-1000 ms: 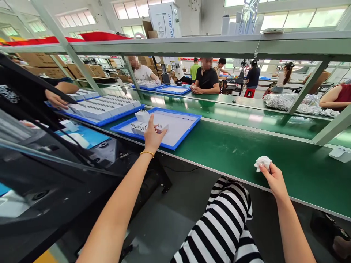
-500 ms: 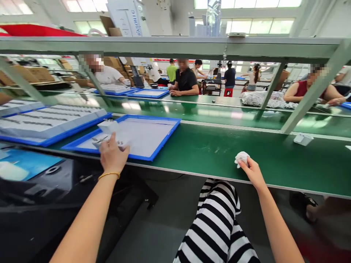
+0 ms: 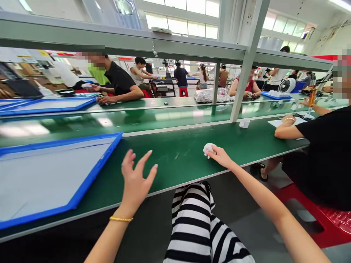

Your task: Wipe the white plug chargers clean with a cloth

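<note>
My left hand (image 3: 137, 180) is held over the front of the green workbench (image 3: 170, 157), fingers spread, with nothing in it. To its left lies a blue-rimmed tray (image 3: 94, 179) with a white lining; only its right part is in view, and no objects show on that part. My right hand (image 3: 221, 157) is closed around a crumpled white cloth (image 3: 208, 149), holding it at the bench top. Part of the cloth is hidden by the fingers.
A small white box (image 3: 244, 123) stands near the bench's back edge, by a metal post (image 3: 242, 80). A shelf beam (image 3: 192, 47) crosses above. At right a co-worker in a black shirt (image 3: 326, 146) sits on a red stool (image 3: 298, 219). Other people work beyond the bench.
The view has turned right. My left hand was over the tray at a white box and small parts; now it is empty and right of the tray. My right hand still holds the cloth.
</note>
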The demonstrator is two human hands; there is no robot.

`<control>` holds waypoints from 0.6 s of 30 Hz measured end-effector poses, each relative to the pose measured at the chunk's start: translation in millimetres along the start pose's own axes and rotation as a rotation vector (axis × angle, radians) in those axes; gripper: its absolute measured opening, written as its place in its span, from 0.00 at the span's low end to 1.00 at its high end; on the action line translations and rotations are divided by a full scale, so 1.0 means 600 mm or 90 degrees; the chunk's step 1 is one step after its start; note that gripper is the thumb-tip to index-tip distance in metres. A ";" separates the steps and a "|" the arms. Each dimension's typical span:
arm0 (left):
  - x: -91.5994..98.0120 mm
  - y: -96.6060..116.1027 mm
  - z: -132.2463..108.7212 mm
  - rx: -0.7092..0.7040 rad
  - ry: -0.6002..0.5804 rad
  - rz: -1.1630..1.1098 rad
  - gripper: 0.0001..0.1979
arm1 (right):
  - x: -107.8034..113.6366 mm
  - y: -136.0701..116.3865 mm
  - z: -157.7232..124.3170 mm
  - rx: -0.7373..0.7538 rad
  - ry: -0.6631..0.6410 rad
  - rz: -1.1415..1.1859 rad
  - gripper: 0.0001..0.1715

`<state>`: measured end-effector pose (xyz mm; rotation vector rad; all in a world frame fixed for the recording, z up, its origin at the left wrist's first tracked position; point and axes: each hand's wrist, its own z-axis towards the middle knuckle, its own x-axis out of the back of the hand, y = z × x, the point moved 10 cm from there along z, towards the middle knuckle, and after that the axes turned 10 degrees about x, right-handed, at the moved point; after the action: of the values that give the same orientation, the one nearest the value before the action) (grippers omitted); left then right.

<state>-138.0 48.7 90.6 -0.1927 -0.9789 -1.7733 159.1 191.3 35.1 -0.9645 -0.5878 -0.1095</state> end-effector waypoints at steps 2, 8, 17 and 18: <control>-0.054 0.040 -0.016 -0.014 -0.087 -0.031 0.22 | 0.069 0.035 0.018 -0.025 0.073 -0.059 0.18; -0.160 0.062 -0.037 0.036 -0.245 -0.122 0.19 | 0.319 0.113 0.045 -0.186 0.404 -0.273 0.23; -0.165 0.034 -0.026 0.235 -0.238 -0.390 0.12 | 0.473 0.203 0.071 -0.291 0.394 -0.412 0.18; -0.164 0.039 -0.024 0.229 -0.238 -0.390 0.11 | 0.480 0.223 0.080 -0.288 0.381 -0.407 0.17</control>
<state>-71.1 106.0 39.3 0.0147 -1.7484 -2.1017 426.4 354.9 105.5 -1.0776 -0.2927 -1.1024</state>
